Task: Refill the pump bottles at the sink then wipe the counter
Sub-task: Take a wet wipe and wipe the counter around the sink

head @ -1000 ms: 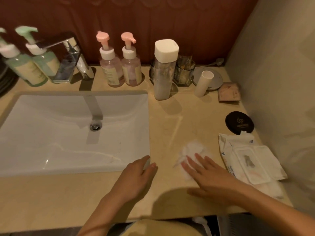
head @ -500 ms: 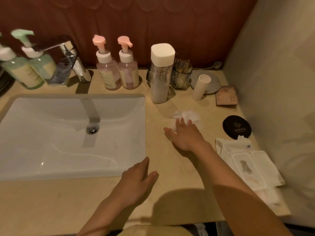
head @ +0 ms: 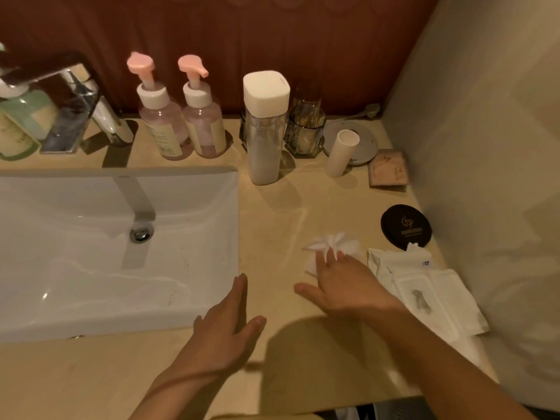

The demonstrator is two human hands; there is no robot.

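Two pink pump bottles (head: 163,122) (head: 203,119) stand behind the white sink (head: 197,189), and a green pump bottle (head: 21,122) is at the far left by the chrome tap (head: 72,95). My right hand (head: 342,283) lies flat on the beige counter (head: 272,225), its fingers pressing a crumpled white wipe (head: 333,245) to the right of the sink. My left hand (head: 227,325) rests palm down and open at the sink's front right corner, holding nothing.
A tall clear bottle with a white cap (head: 266,128), a glass holder (head: 306,128), a white tube (head: 342,153), a pink sachet (head: 388,167) and a black round compact (head: 406,227) stand along the back and right. An open pack of wipes (head: 424,286) lies by the wall.
My right hand has swept the wipe across the counter: away toward the tall bottle, then back toward me and to the right, beside the wipes pack. My left hand stays in place.
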